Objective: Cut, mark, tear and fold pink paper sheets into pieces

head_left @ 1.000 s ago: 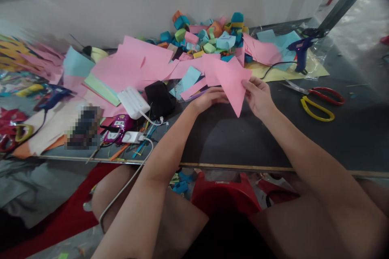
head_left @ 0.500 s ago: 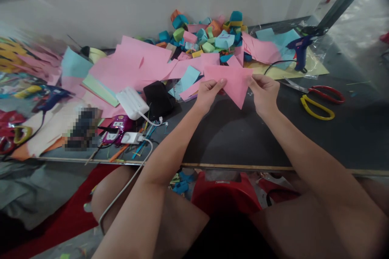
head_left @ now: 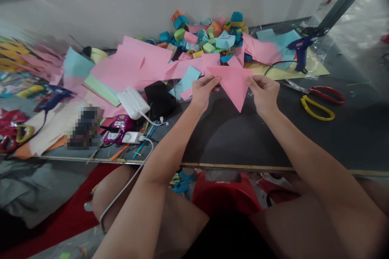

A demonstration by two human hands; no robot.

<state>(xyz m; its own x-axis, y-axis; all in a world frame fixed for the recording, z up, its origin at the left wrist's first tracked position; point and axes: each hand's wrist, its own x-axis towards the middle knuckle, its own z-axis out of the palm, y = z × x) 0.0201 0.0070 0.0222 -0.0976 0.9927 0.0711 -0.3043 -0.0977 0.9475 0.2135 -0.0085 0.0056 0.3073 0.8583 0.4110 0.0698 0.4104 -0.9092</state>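
Between my hands a pink sheet of paper (head_left: 234, 85) hangs above the dark table (head_left: 231, 141), folded into a triangle with its point downward. My left hand (head_left: 204, 90) pinches its left corner between thumb and fingers. At the right corner, my right hand (head_left: 263, 91) grips the paper the same way. The folded edge runs along the top, roughly level. Right of my right hand lie scissors (head_left: 322, 97) with one red and one yellow handle, blades toward the hand.
Folded colored paper pieces (head_left: 209, 36) are heaped by the wall. Pink sheets (head_left: 133, 62) spread to the left, near a white power strip (head_left: 133, 103) and a black pouch (head_left: 159, 98). A blue glue gun (head_left: 300, 52) rests at back right, another glue gun (head_left: 56, 96) at left.
My left hand has slid slightly left, out to the triangle's corner. The paper's lower point has dropped a little. My right hand stays nearly in place.
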